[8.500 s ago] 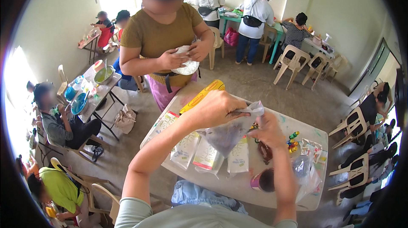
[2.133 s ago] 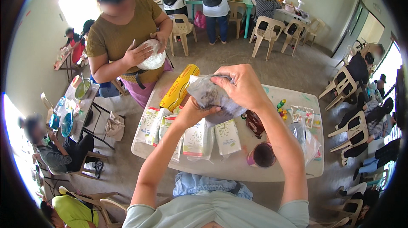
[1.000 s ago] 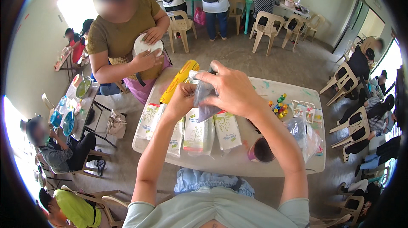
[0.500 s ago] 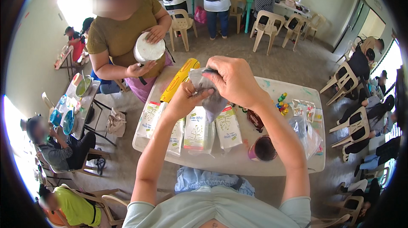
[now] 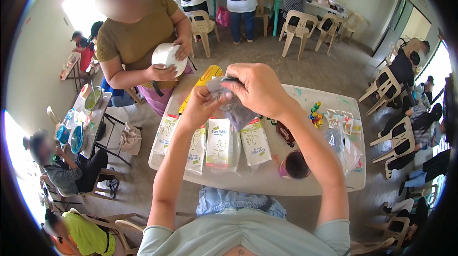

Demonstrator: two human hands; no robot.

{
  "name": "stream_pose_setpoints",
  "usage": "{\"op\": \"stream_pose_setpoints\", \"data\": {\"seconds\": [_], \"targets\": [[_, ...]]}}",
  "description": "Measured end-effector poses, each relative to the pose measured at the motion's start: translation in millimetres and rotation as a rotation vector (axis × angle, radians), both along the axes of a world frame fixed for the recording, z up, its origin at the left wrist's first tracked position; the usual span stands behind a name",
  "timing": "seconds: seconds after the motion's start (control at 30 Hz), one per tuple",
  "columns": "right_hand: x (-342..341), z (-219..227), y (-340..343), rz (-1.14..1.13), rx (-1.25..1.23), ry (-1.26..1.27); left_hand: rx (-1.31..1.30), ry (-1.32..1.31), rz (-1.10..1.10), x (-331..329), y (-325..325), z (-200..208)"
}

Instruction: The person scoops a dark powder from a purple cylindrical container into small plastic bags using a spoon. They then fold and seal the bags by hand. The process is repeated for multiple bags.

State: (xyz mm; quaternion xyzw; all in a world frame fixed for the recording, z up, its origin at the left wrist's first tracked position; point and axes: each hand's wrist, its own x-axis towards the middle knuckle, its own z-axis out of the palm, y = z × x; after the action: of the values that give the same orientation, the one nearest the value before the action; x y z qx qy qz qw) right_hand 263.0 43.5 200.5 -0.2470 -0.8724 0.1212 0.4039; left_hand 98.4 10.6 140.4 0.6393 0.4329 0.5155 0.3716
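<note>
Above the table, both my hands hold a clear plastic bag (image 5: 240, 113) with something dark inside; its lower end hangs down in a point. My left hand (image 5: 200, 106) is closed on the bag's left side, thumb pressed against it. From the upper right, my right hand (image 5: 257, 86) pinches the bag's gathered top. Below them several white and green cartons (image 5: 220, 142) stand in a row. To their right are a brown shiny packet (image 5: 285, 135) and a tub (image 5: 295, 165) with dark contents, partly beside my right forearm.
A yellow long box (image 5: 208, 73) lies behind my left hand on the white table (image 5: 257, 183). Small colourful figures (image 5: 316, 116) and clear plastic bags (image 5: 339, 146) are at the right. Across the table, a person (image 5: 138, 41) holds a round white block (image 5: 167, 59). Chairs (image 5: 299, 29) stand beyond.
My left hand has shifted a little left and up on the bag, and the right hand slightly left. The person across has tilted the white block and changed grip.
</note>
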Motion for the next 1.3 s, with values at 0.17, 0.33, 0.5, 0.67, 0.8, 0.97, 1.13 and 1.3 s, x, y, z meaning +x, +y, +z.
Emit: {"op": "stream_pose_setpoints", "data": {"seconds": [0.17,0.33,0.5,0.67,0.8,0.97,1.13,1.3], "targets": [[-2,-2,-4,0.039,0.025,0.019,-0.137,0.08,0.017,0,-8,10],[-1,-2,-4,0.046,-0.031,0.039,-0.116,0.436,0.052,-13,-12,-7],[5,10,0,0.012,-0.034,0.069,0.139,0.292,0.055,-13,-11,-41],[-7,0,-3,0.038,-0.059,0.026,0.02,0.204,-0.039,-18,-7,-15],[-11,-5,-6,0.049,-0.031,0.042,-0.107,-0.114,-0.039,5,-5,0],[-8,-4,-7,0.047,-0.08,0.046,-0.096,-0.085,-0.086,5,-12,-8],[-9,-6,-8,0.044,-0.074,0.038,-0.111,-0.044,-0.047,1,-14,-24],[-11,-7,-5,0.062,-0.069,0.018,0.004,0.167,-0.023,-7,-18,-26]]}}
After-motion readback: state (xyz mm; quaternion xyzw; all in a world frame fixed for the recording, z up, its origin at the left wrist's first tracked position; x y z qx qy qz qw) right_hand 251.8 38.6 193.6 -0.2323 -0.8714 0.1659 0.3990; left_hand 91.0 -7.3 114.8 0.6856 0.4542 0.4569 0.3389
